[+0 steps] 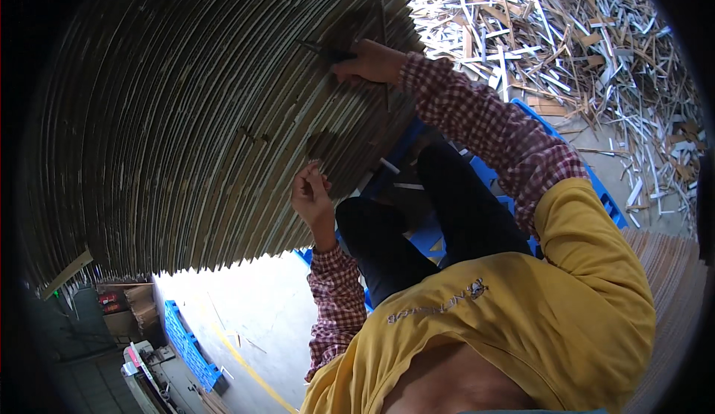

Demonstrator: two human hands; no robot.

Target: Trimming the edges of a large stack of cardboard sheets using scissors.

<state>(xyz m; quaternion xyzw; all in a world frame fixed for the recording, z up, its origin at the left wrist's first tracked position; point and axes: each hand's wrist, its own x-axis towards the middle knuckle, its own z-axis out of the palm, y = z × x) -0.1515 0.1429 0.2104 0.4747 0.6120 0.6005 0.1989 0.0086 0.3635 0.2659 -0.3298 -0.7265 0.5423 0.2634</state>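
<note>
A tall stack of brown cardboard sheets (pixel 186 116), seen edge-on, fills the upper left. My right hand (pixel 369 60) is raised against the stack with its fingers closed on a thin dark tool (pixel 322 48) that points left. Lower down, my left hand (pixel 311 194) is at the sheet edges with its fingertips pinched together. I cannot tell whether anything is between them. Both forearms wear red checked sleeves. A yellow top (pixel 521 310) and dark trousers (pixel 424 213) show below.
A blue plastic pallet (pixel 596 190) lies under my legs, and another blue pallet (pixel 190 347) is on the concrete floor at lower left. A heap of white and brown cardboard offcuts (pixel 581 34) covers the upper right. More corrugated sheets (pixel 670 265) lie at the right edge.
</note>
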